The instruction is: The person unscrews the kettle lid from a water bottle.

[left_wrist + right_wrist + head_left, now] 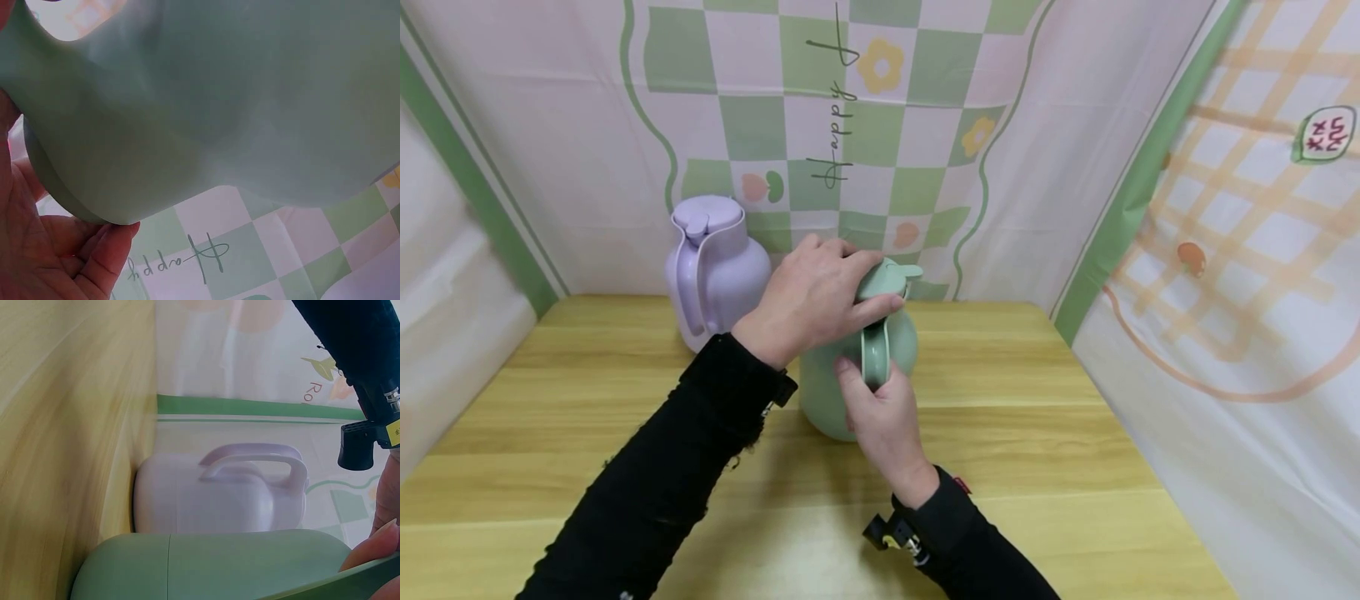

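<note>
A light green thermos jug [827, 392] stands upright on the table. My right hand [891, 421] grips its handle [876, 354] from the near side, thumb on the left of it. Over the top, my left hand [816, 296] holds the lid [883, 279], its thumb along the near edge and its fingers across the far side. The left wrist view shows the fingers of that hand [69, 256] curled at the rim of the lid, with the green body [187, 112] filling much of the frame. From the right wrist, the jug's side [212, 562] shows close up.
Behind and left of the green jug stands a lilac thermos jug [737, 275], its handle facing the near side. The wooden table [1000, 467] ends at a patterned cloth backdrop [887, 125], with cloth walls on both sides.
</note>
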### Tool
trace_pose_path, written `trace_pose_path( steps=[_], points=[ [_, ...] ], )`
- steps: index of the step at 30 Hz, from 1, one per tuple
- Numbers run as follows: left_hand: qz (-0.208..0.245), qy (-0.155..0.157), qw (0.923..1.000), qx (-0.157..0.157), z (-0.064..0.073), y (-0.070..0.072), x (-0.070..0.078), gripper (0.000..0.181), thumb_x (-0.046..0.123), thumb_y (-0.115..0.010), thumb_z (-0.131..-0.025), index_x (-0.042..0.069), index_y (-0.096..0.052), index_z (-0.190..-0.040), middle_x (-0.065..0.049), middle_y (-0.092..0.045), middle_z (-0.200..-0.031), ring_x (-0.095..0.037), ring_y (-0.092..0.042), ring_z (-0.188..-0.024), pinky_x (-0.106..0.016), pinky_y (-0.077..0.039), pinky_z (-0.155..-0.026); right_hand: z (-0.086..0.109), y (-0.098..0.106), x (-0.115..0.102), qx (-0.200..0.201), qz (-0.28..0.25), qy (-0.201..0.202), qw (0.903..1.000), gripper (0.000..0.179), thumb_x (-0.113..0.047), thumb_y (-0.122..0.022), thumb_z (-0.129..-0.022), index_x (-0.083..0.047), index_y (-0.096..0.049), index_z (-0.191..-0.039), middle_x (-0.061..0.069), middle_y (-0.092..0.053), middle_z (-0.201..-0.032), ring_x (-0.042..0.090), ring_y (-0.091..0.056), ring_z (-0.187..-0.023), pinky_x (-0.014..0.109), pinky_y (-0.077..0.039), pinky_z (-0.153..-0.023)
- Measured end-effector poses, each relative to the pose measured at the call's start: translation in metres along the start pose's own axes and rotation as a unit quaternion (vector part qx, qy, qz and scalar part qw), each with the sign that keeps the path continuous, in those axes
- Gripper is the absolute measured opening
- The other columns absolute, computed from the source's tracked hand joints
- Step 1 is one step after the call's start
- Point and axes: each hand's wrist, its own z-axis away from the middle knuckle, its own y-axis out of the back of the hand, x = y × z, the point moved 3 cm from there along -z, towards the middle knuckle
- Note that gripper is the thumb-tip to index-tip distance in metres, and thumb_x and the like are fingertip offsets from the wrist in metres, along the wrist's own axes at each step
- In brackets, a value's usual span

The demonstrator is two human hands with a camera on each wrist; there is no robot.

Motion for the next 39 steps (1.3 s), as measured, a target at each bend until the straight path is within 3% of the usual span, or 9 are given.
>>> trace_pose_path(
  steps=[9, 15, 27, 39],
  points=[
    [-0.016, -0.020, 0.9994, 0.024, 0.004, 0.004, 0.002, 0.063, 0.063, -0.059, -0.099, 0.017, -0.066, -0.142, -0.015, -0.073, -0.118, -0.037, -0.063, -0.110, -0.047, -0.052, -0.084, 0.000, 0.000, -0.001, -0.001, 0.007, 0.005, 1.0000, 0.041, -0.030, -0.057, -0.108, -0.009, -0.042, -0.076, 0.002, -0.036, -0.049, 0.018, -0.036, -0.039, 0.029, -0.032, -0.044],
    [-0.032, -0.016, 0.9991, 0.021, 0.005, 0.007, 0.004, 0.064, 0.063, -0.059, -0.099, 0.012, -0.067, -0.138, -0.015, -0.074, -0.111, -0.036, -0.063, -0.106, -0.045, -0.050, -0.087, -0.001, -0.001, -0.001, -0.003, 0.006, 0.009, 0.9999, 0.042, -0.030, -0.057, -0.108, -0.010, -0.041, -0.076, 0.001, -0.036, -0.049, 0.018, -0.036, -0.039, 0.028, -0.032, -0.044],
    [-0.042, -0.017, 0.9982, 0.038, 0.013, 0.013, 0.008, 0.054, 0.056, -0.064, -0.099, 0.006, -0.070, -0.118, -0.014, -0.069, -0.092, -0.034, -0.062, -0.091, -0.043, -0.049, -0.080, 0.000, 0.000, 0.000, 0.001, 0.010, 0.009, 0.9999, 0.043, -0.030, -0.058, -0.108, -0.009, -0.042, -0.074, 0.001, -0.038, -0.049, 0.018, -0.038, -0.040, 0.029, -0.034, -0.045],
    [-0.040, -0.009, 0.9982, 0.044, 0.016, 0.016, 0.012, 0.050, 0.053, -0.068, -0.098, 0.005, -0.071, -0.111, -0.010, -0.061, -0.081, -0.032, -0.060, -0.083, -0.043, -0.049, -0.073, 0.001, 0.000, 0.000, 0.001, 0.009, 0.011, 0.9999, 0.042, -0.030, -0.057, -0.108, -0.009, -0.042, -0.076, 0.002, -0.038, -0.050, 0.018, -0.039, -0.040, 0.029, -0.035, -0.045]
  ],
)
